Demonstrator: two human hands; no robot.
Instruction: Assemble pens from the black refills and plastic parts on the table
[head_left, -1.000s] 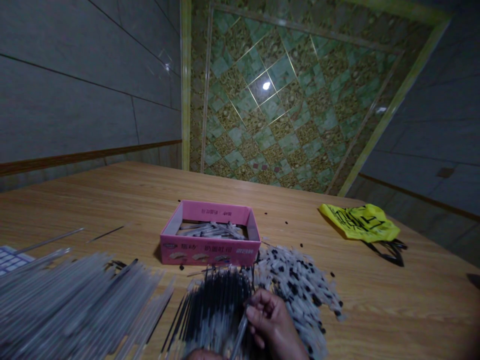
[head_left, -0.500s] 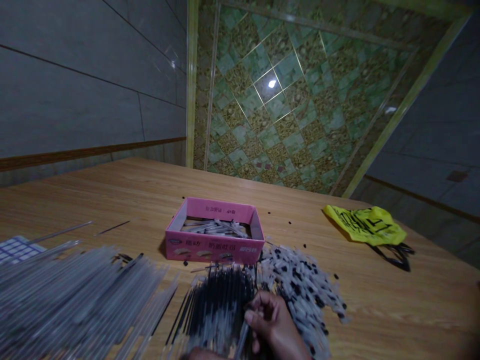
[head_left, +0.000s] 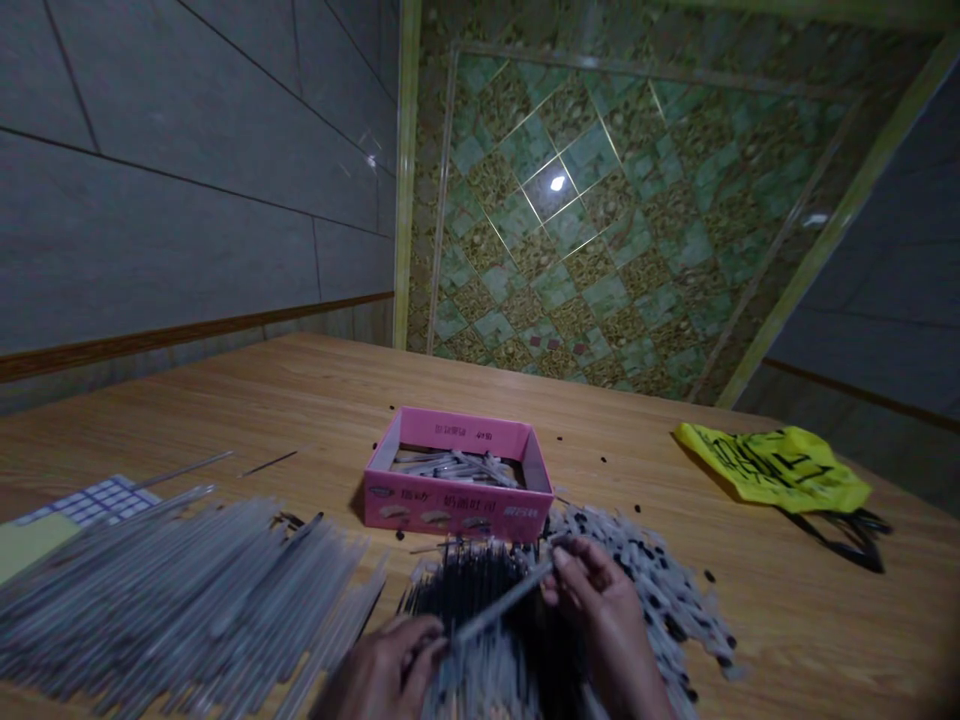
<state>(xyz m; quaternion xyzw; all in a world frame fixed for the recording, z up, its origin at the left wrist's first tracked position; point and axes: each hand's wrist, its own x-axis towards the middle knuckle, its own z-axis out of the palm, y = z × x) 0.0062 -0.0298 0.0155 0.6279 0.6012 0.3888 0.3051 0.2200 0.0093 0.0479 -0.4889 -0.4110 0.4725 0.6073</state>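
While left hand and right hand pinch one tube, seemingly finished pens lie in the box; loose tubes at left and caps at right remain.

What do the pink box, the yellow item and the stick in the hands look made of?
Pink box: probably smooth cardboard; thin, straight, printed walls.
Yellow item: plastic or fabric, can't tell; limp, creased, black lettering.
Stick: perhaps translucent plastic; pale and greyish, but blur leaves it open.
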